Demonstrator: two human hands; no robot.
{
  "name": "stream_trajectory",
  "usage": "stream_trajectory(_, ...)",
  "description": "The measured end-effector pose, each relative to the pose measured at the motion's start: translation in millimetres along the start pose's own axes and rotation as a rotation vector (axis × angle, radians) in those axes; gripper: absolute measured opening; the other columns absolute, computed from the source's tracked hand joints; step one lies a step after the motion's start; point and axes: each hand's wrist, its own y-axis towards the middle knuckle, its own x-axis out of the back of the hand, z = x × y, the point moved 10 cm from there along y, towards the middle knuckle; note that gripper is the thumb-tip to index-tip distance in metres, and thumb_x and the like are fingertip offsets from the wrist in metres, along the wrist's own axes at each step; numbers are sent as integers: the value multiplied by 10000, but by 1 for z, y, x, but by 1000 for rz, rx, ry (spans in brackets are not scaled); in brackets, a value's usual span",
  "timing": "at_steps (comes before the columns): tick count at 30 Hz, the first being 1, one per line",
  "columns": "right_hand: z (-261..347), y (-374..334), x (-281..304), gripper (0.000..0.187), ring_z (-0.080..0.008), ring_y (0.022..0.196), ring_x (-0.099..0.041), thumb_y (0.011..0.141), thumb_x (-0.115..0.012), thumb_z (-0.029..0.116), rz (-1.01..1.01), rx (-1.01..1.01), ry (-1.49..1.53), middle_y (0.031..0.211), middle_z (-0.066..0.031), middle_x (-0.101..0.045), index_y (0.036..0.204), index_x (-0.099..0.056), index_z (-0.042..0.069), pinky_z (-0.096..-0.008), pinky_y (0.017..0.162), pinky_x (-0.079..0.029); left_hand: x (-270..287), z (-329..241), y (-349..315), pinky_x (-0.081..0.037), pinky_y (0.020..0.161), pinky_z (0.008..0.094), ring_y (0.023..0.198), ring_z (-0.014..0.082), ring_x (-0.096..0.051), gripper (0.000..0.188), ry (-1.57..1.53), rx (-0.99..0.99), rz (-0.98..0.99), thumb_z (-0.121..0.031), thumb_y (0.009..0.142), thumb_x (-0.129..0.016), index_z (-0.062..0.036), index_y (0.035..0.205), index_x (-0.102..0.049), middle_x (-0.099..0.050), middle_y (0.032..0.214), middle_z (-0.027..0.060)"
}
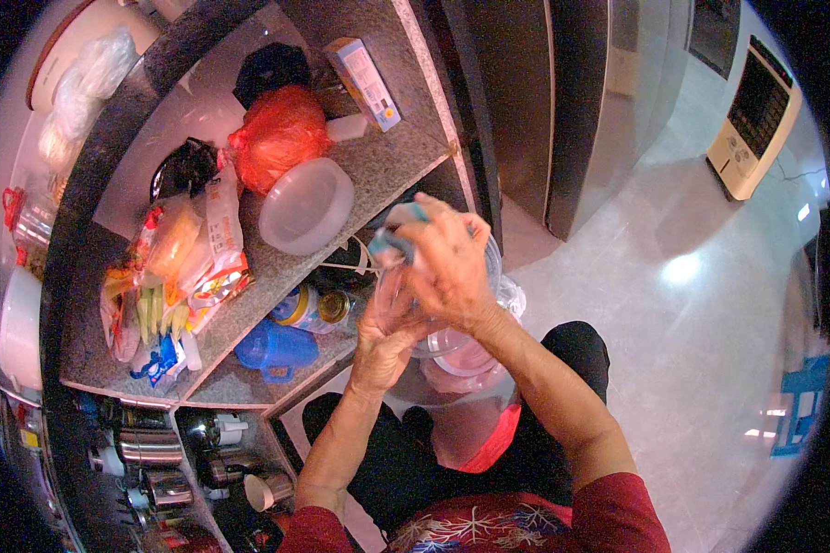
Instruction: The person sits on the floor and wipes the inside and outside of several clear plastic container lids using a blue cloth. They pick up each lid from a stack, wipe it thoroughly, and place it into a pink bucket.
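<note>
My left hand (385, 352) is closed on the lower rim of a clear plastic container (395, 300), held above my lap. A bunched grey-blue cloth (393, 247) sits in my right hand (454, 267), pressed to the container's upper side. Motion smears the cloth and right fingers a little. Below both hands stand more clear plastic tubs (470, 361), partly hidden by my forearms. A frosted round plastic bowl or lid (306, 206) lies at the shelf edge, to the left of my hands.
The stone shelf (392, 152) holds a red plastic bag (281, 138), a small carton (364, 83) and several food packets (180, 240). On the lower level are a blue plastic jug (277, 348) and a tin (314, 309). An air cooler (756, 120) stands on the right floor.
</note>
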Motion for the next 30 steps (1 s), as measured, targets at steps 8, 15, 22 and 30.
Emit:
stream_trajectory(8, -89, -12, -5, 227, -329, 879, -621, 844, -592, 134, 0, -576, 544, 949, -175, -617, 1043, -568, 28, -397, 751, -482, -8, -5, 0, -474, 940, 583, 1268, 468, -413, 695, 0, -34, 143, 82, 803, -570, -147, 1417, -339, -333, 1485, 142)
stream_trajectory(15, 9, 2, -5, 255, -264, 833, -516, 699, -679, 235, 149, 133, 65, 941, -89, -531, 909, -589, 123, -429, 747, -428, 20, 5, 0, -548, 874, 478, 1158, 313, -555, 657, 256, 209, 41, 41, 781, -679, -74, 1358, -386, -453, 1370, 133)
stream_trajectory(22, 50, -19, -16, 278, -264, 1132, -522, 716, -641, 305, 143, 332, 67, 1125, -96, -554, 917, -589, 120, -439, 916, -370, 69, 39, -21, -409, 1035, 334, 1251, 208, -427, 760, -247, 293, -216, 36, 743, -739, -105, 1386, -359, -447, 1352, 90)
stream_trajectory(30, -63, -4, 5, 193, -315, 961, -593, 842, -593, 176, -54, -268, 208, 1083, -139, -590, 995, -589, 58, -391, 788, -446, 9, 3, 2, -564, 807, 541, 1218, 405, -491, 894, -40, 90, 70, 87, 816, -601, -263, 1495, -136, -338, 1457, 200)
